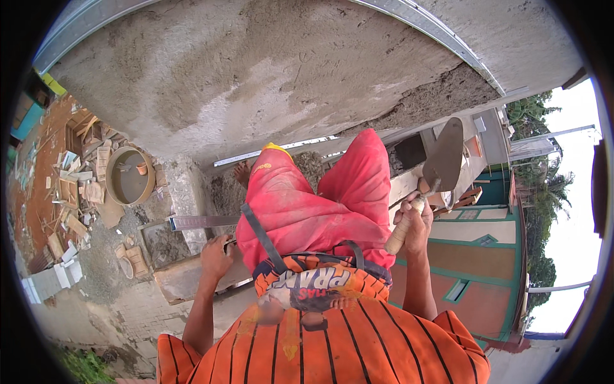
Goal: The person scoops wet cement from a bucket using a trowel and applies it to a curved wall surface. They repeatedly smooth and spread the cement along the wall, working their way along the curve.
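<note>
My right hand (416, 221) is closed around the wooden handle of a trowel (446, 157), its steel blade raised toward the grey plastered wall (256, 70). A rough patch of darker wet mortar (435, 96) lies on the wall just above the blade. My left hand (216, 256) is down at my left side, fingers curled over the edge of a wooden plank (185, 276). A metal straightedge (198, 222) lies just beyond that hand. My legs in red shorts (307, 205) fill the middle, with a bare foot (243, 173) near the wall.
Far below on the left, a round tub (130, 176) stands among broken tiles and wood scraps (70, 192). A tray of mortar (163, 243) sits by the plank. A green and orange building (480, 256) and trees (543, 192) are at the right.
</note>
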